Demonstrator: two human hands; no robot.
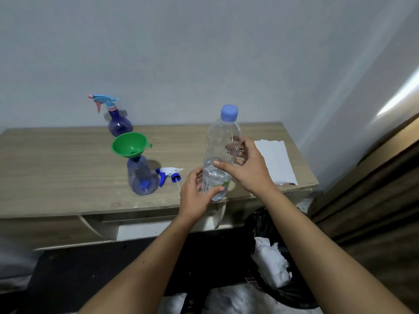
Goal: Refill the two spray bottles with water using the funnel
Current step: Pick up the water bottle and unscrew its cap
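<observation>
A clear water bottle [223,141] with a light blue cap stands upright near the table's front edge, about a third full. My left hand [195,196] grips its base. My right hand [247,165] wraps its middle from the right. To the left, a blue spray bottle [141,177] stands with its top off and a green funnel [130,145] sitting in its neck. Its blue and white spray head [169,174] lies on the table beside it. A second blue spray bottle [118,123], with a light blue and pink trigger head screwed on, stands by the wall.
The wooden table [56,168] runs along a grey wall. White folded paper [277,164] lies on its right end. A black bin bag [272,257] with crumpled white paper sits on the floor at the right, beside a brown curtain [374,211].
</observation>
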